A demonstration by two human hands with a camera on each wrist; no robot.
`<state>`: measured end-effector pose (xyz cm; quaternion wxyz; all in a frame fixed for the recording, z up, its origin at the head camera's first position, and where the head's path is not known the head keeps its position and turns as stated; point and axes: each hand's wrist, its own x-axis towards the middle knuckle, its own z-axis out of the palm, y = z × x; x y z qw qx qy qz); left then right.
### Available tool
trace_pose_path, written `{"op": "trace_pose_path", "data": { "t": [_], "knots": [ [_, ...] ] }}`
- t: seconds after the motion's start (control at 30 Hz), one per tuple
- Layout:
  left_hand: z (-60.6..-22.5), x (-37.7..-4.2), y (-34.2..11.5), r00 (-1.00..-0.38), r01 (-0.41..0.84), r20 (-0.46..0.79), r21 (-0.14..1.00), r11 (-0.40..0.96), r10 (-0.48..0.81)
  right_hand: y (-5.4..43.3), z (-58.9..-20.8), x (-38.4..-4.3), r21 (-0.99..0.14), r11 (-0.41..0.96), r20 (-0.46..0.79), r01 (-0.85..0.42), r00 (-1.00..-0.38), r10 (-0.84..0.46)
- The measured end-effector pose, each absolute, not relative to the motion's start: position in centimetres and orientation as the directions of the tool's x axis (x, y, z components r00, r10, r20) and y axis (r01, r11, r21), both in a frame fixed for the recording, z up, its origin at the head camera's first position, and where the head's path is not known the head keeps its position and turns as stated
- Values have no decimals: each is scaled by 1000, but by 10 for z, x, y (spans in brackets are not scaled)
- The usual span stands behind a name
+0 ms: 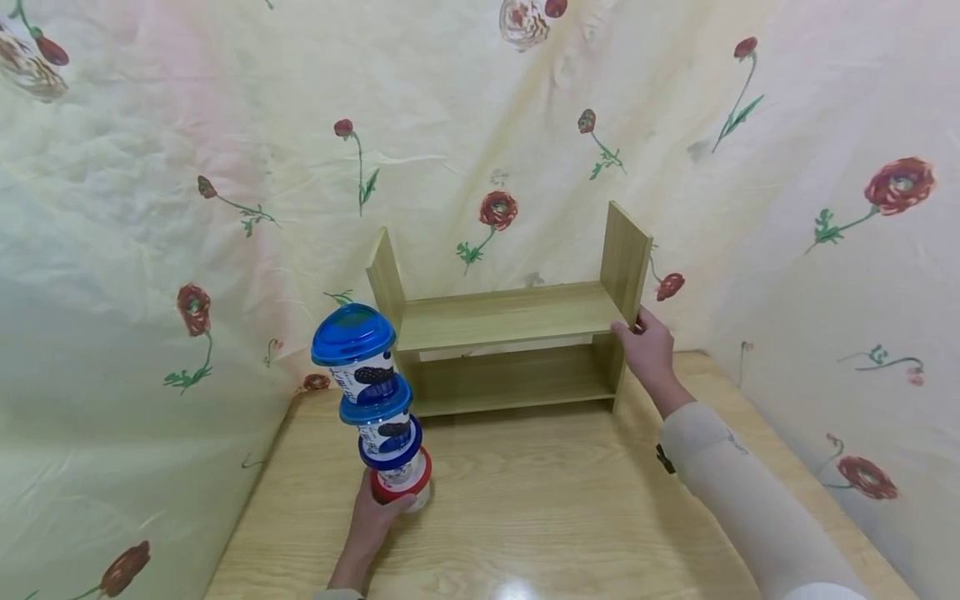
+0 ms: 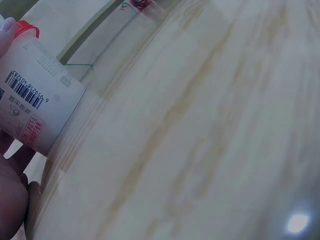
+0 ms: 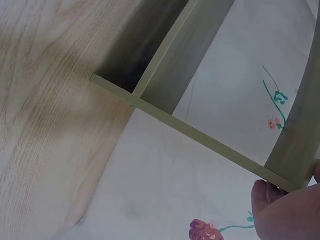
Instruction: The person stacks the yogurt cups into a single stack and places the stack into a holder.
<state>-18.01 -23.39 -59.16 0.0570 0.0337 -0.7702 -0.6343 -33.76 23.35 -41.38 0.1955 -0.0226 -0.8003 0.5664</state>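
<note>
My left hand grips the lowest tub, which has a red lid, in a leaning stack of several tubs. Blue lids top the tubs above it, whose white and blue sides carry dark pictures. In the left wrist view the held tub shows a white side with a barcode. A two-tier wooden shelf stands behind and right of the stack. Around its right side panel, where the upper board joins, my right hand holds on with thumb in front; some fingers are hidden.
Under everything is a light wood-grain table. Floral cloth hangs behind it and along both sides. The shelf's left panel rises just behind the top tub.
</note>
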Motion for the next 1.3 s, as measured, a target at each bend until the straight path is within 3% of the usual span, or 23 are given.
{"op": "trace_pose_path", "data": {
  "t": [0.5, 0.93, 1.3],
  "knots": [
    [-589, -173, -234, -989, -24, 9, 974, 223, -144, 228, -418, -339, -945, 296, 221, -136, -935, 277],
    [-579, -183, -238, -997, 5, 21, 976, 216, -70, 231, -414, -339, -968, 202, 214, -151, -916, 339],
    [-574, -185, -235, -999, 15, 26, 971, 238, -46, 235, -413, -340, -972, 179, 202, -151, -929, 310]
  ]
}}
